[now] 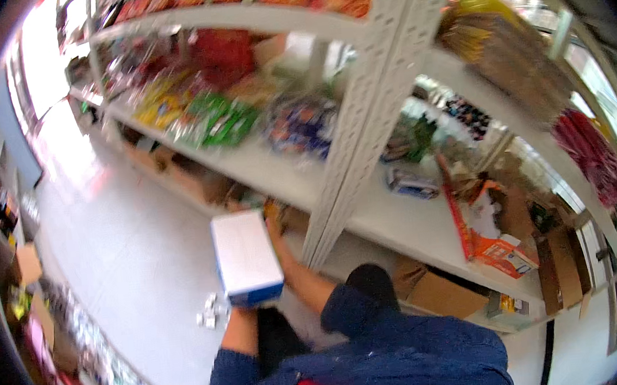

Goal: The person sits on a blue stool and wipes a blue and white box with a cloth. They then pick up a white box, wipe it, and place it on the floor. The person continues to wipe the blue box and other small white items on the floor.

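Observation:
A box with a white top and blue sides (pixel 248 255) is held out in front of me above the floor. My right hand (pixel 278 233) lies along the box's right side, its fingers partly hidden behind the far edge. Most of my left hand (pixel 243 310) is hidden beneath the near end of the box, where only the wrist and forearm show plainly. Several small white pieces (pixel 210 313) lie on the floor left of my left forearm.
White metal shelving (pixel 285 178) with an upright post (pixel 357 117) rises ahead and to the right. It holds green packets (pixel 225 120), an orange carton (pixel 504 258) and other packaged goods. A cardboard box (pixel 444 293) sits low under the shelf. Further shelving with goods runs along the left.

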Demonstrator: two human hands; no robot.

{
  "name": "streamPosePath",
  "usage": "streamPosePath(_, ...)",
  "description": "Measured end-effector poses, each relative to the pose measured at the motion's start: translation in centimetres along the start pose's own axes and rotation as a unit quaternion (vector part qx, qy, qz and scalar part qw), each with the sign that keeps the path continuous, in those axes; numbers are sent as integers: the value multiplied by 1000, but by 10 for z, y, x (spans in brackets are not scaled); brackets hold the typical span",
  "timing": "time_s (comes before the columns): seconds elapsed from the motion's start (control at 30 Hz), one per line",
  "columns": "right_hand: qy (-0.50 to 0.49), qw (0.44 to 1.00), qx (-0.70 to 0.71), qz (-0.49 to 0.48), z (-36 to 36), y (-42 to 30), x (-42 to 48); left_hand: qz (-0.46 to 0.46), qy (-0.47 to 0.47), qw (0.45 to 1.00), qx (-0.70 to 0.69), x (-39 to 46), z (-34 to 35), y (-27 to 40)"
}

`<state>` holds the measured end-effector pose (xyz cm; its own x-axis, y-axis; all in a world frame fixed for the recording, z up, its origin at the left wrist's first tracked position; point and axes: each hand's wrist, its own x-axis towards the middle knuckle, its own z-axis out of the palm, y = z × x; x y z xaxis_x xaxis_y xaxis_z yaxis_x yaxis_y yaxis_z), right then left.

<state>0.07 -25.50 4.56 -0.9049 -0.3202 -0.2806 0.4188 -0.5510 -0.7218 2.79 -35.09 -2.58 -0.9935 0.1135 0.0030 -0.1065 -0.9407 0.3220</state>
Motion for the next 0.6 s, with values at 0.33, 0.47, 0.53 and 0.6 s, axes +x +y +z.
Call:
streamPosePath(0.33, 151, 974, -139, -99, -44, -12, 43, -59, 118, 988, 75, -23, -37, 72)
streamPosePath(0.47, 108, 973, -179, -99, -43, 3, 51, -65, 94, 954, 277, -14, -14, 81)
streamPosePath(0.53, 109, 978, -158, -82, -45, 4, 56, -97, 52, 947, 302, -11, -2, 83)
streamPosePath(0.6, 125, 981, -128, -69, -44, 2, 60, -92, 44, 957, 273, -10, -9, 78)
